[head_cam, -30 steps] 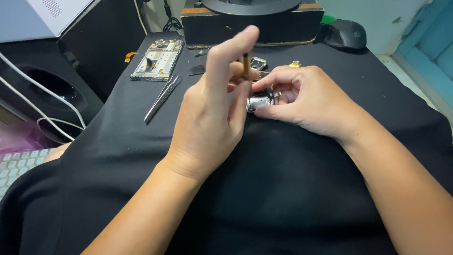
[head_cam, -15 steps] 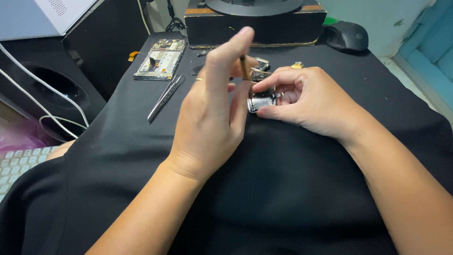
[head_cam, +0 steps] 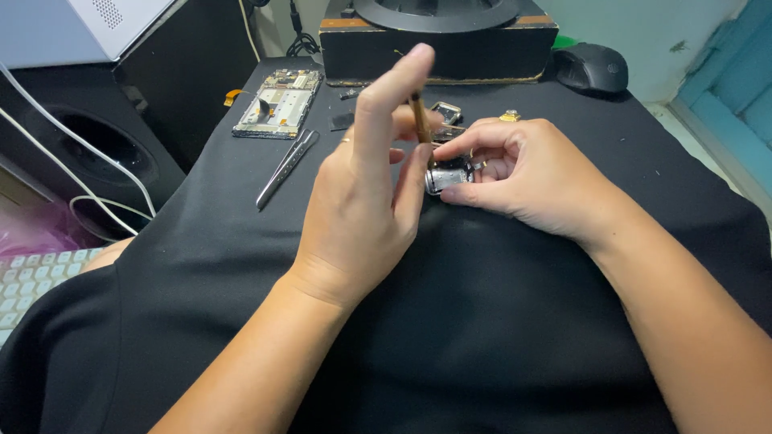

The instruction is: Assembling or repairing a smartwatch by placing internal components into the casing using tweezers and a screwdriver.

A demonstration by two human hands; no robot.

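Note:
My left hand (head_cam: 366, 193) is raised over the black cloth (head_cam: 482, 321) and grips a thin brown-handled tool (head_cam: 419, 119), its index finger stretched upward. The tool's lower end is hidden behind my fingers, close to a small silver metal part (head_cam: 447, 174). My right hand (head_cam: 527, 177) pinches that silver part between thumb and fingers and holds it down near the cloth. Both hands almost touch at the part.
Metal tweezers (head_cam: 287, 165) lie left of my hands. An opened phone frame with a circuit board (head_cam: 279, 103) rests farther back left. Small loose parts (head_cam: 447, 110) lie behind my hands. A black box (head_cam: 434, 48), a black mouse (head_cam: 591, 68), white cables (head_cam: 96, 161) and a keyboard (head_cam: 32, 281) ring the work area.
Both hands hold nearly the same pose. The view has shifted slightly, and my left hand's tool stays by the silver part.

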